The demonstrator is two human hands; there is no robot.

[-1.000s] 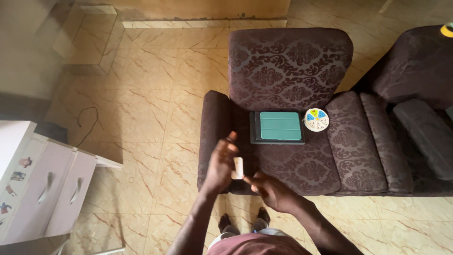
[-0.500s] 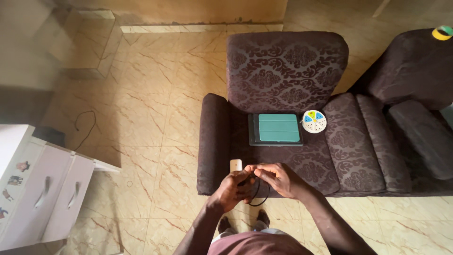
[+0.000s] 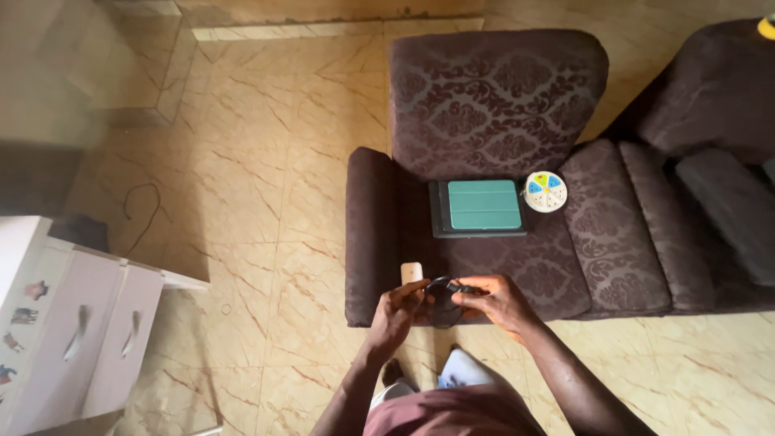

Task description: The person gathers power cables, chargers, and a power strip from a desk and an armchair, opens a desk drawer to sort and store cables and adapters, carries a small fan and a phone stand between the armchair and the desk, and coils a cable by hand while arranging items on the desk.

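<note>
I see a small cream charger block (image 3: 412, 272) with a thin black cable (image 3: 441, 291) looped into a rough ring. My left hand (image 3: 397, 313) is closed around the base of the block, which sticks up above its fingers. My right hand (image 3: 494, 300) pinches the cable's far end, thumb and forefinger nearly shut on it. The loop hangs between both hands, just over the front edge of the dark patterned armchair (image 3: 484, 161). I count one charger and one cable. On the seat behind lie one tablet in a teal cover (image 3: 482, 206) and one round white dial-like item with coloured segments (image 3: 546, 191), side by side.
</note>
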